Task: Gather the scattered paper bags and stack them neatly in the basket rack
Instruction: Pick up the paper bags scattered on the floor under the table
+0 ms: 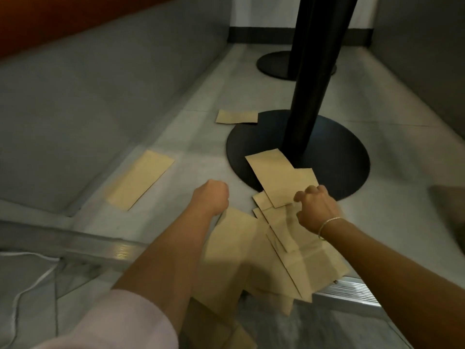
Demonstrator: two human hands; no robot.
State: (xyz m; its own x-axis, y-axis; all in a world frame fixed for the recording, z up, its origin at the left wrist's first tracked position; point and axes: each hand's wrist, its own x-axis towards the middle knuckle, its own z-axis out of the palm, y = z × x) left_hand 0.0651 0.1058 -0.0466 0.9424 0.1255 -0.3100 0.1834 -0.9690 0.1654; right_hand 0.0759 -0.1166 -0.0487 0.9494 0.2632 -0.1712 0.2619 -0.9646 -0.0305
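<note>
— What are the hands doing?

— The right hand (pixel 317 209) has bent fingers (pixel 300 196) touching the top paper bag (pixel 275 178). I can't tell if it pinches it. The left hand (pixel 210 196) is curled in a fist and holds nothing.

— Where are the bags?

— A messy pile of paper bags (pixel 254 253) lies on the smooth grey floor (pixel 201 147), by the round black table base (pixel 339 157). One flat bag (pixel 141 180) lies left, another (pixel 236 116) farther back.

— Any words on them?

— None I can read. They're plain, brown and flat.
</note>
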